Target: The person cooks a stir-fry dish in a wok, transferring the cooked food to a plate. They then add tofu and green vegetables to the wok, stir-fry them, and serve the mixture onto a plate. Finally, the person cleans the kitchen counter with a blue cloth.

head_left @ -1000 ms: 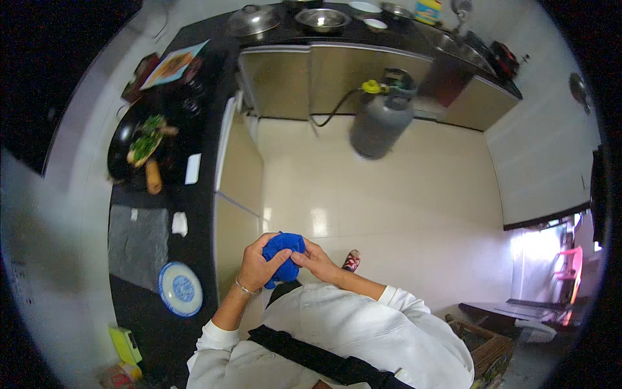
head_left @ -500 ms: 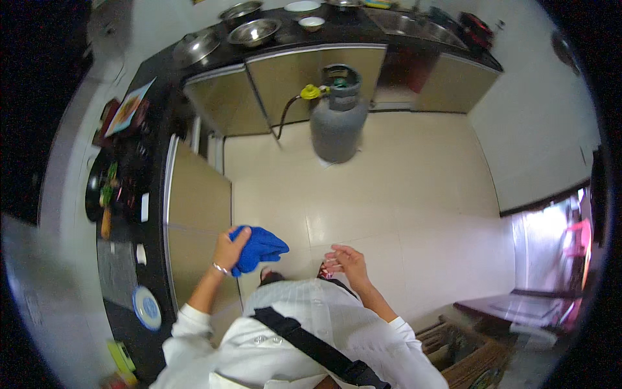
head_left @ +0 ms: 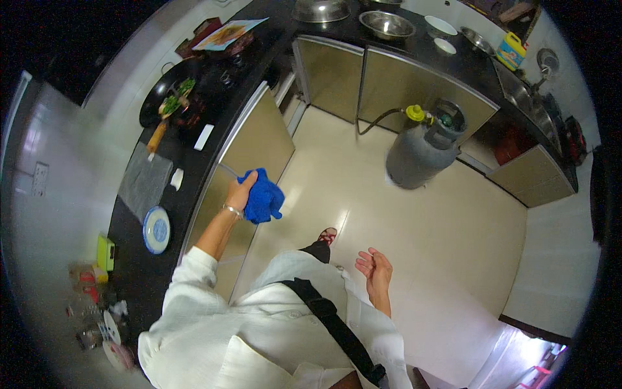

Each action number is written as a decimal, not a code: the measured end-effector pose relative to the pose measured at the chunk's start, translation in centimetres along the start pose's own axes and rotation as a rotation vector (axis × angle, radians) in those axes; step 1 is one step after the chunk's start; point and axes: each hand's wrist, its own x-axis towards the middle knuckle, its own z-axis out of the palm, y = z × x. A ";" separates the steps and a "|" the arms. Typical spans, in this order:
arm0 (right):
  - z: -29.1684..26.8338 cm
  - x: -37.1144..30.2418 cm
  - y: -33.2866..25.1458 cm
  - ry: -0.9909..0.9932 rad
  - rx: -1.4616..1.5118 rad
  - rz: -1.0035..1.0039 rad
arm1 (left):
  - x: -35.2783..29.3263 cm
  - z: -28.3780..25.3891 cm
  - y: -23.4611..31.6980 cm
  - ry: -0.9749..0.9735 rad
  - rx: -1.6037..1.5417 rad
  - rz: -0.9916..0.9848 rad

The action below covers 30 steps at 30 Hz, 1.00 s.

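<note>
A bunched blue cloth [head_left: 263, 197] is gripped in my left hand [head_left: 240, 192], out in front of the cabinet doors on the left. My right hand [head_left: 376, 270] hangs over the floor with nothing in it, its fingers loosely apart. On the black counter [head_left: 178, 191] beside my left arm lie a blue-and-white plate [head_left: 156, 230], a grey board [head_left: 144, 178] and small white pieces. Farther along, a wok [head_left: 167, 87] holds green vegetables [head_left: 177, 100] and a wooden-handled utensil [head_left: 156, 137].
A grey gas cylinder [head_left: 418, 155] with a yellow regulator [head_left: 414, 113] and hose stands on the tiled floor. Metal basins [head_left: 387, 24], white bowls [head_left: 444, 46] and a yellow jug [head_left: 511, 52] sit on the far counter near the sink. Jars and packets [head_left: 91, 292] crowd the near left.
My view has turned to the left, bringing the left counter and wok closer. The blue cloth stays in my left hand, now nearer the counter's edge. My right hand remains free.
</note>
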 end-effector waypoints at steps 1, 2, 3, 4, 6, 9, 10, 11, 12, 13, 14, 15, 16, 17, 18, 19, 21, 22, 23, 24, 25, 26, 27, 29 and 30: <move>0.1 0.8 -0.3 0.018 -0.003 -0.020 | -0.1 0.8 0.5 -0.030 -0.028 0.013; 0.7 1.7 -0.7 0.007 -0.029 -0.007 | 0.6 1.3 0.1 -0.059 -0.083 0.002; 1.4 2.6 -0.8 0.003 -0.051 0.006 | 1.5 1.3 -0.7 -0.094 -0.133 -0.014; 2.1 3.5 -1.3 0.006 -0.070 0.015 | 2.7 1.6 -1.6 -0.064 -0.146 -0.115; 3.1 5.0 -3.3 -0.014 -0.079 0.010 | 2.9 4.8 -0.7 -0.146 -0.226 -0.112; 4.2 7.4 -5.3 -0.132 -0.090 -0.018 | 7.8 9.5 -6.8 -0.232 -0.144 -0.068; 4.2 8.2 -5.8 -0.170 -0.101 -0.058 | 5.5 12.9 -3.0 -0.475 -0.222 -0.153; 5.1 8.6 -6.2 -0.221 -0.120 -0.099 | 4.7 15.5 -2.9 -0.435 -0.173 -0.114; 5.8 9.0 -6.8 -0.263 -0.143 -0.135 | 2.4 18.4 -0.1 -0.543 -0.122 -0.093; 6.6 8.7 -7.8 -0.278 -0.115 -0.148 | 2.4 20.9 -0.4 -0.742 -0.127 -0.119; 6.1 9.3 -7.8 -0.178 -0.147 -0.254 | 0.7 23.2 1.3 -0.865 -0.078 -0.204; 5.4 10.0 -7.6 -0.083 -0.184 -0.353 | 0.6 25.6 1.7 -1.022 0.122 -0.212; 4.5 11.0 -8.0 0.013 -0.222 -0.449 | -0.4 27.8 2.0 -1.140 0.091 -0.173; 1.7 12.1 -9.1 -0.045 -0.134 -0.273 | -0.6 30.0 2.9 -1.256 0.064 -0.220; 0.7 11.5 -11.7 0.034 0.006 -0.269 | -0.6 32.1 3.6 -1.369 0.036 -0.263; -0.6 11.4 -13.6 0.041 0.113 -0.280 | -0.5 34.3 4.7 -1.453 0.095 -0.267; -3.8 11.9 -17.1 0.076 0.247 -0.306 | -0.7 40.0 7.2 -1.627 0.217 -0.273; -5.5 12.3 -18.6 0.099 0.273 -0.318 | -0.1 43.0 7.6 -1.633 0.228 -0.162; -7.5 12.9 -20.1 0.124 0.292 -0.327 | 1.0 46.1 7.4 -1.635 0.229 -0.054; -9.6 13.5 -22.1 0.130 0.285 -0.323 | 1.4 49.5 8.0 -1.641 0.227 0.057; -11.7 14.2 -24.1 0.137 0.276 -0.318 | 2.1 52.8 8.9 -1.521 0.139 0.017; -13.6 14.4 -25.8 0.156 0.279 -0.307 | 2.6 55.7 10.1 -1.406 0.065 -0.037; -15.0 14.6 -28.7 0.132 0.315 -0.368 | 3.3 58.6 11.4 -1.308 -0.048 -0.115; -19.2 15.1 -32.6 0.207 0.329 -0.413 | 4.9 63.1 14.6 -1.121 -0.243 -0.176; -20.0 15.0 -35.4 0.251 0.331 -0.432 | 5.5 65.2 16.1 -1.037 -0.333 -0.179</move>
